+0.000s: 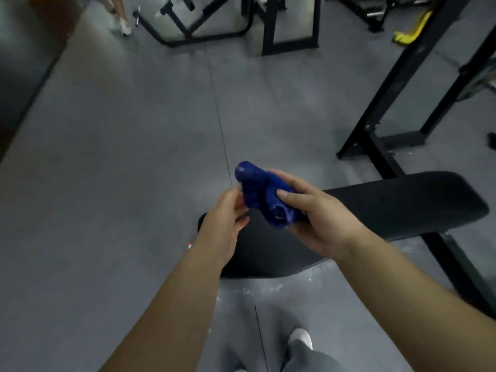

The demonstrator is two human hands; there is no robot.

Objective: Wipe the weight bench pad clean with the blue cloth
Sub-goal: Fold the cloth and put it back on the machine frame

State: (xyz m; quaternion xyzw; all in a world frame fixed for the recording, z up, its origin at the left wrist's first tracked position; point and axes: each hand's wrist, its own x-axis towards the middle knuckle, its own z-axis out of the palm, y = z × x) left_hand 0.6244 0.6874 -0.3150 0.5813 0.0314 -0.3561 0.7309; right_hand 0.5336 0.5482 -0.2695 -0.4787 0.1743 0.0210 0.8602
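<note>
A bunched blue cloth (264, 196) is held in the air above the near end of the black weight bench pad (397, 202). My right hand (319, 218) grips the cloth from the right, thumb on top. My left hand (226, 224) pinches its left edge with the fingertips. The pad runs from the lower centre out to the right, and my hands and forearms hide part of its near end. The cloth does not touch the pad.
The bench's black steel frame (381, 157) and uprights rise at the right. More black gym machine frames (204, 36) stand at the far end. Another person's legs (120, 20) show at the top left. White dust marks the grey floor (268, 288) by my shoe (302, 336).
</note>
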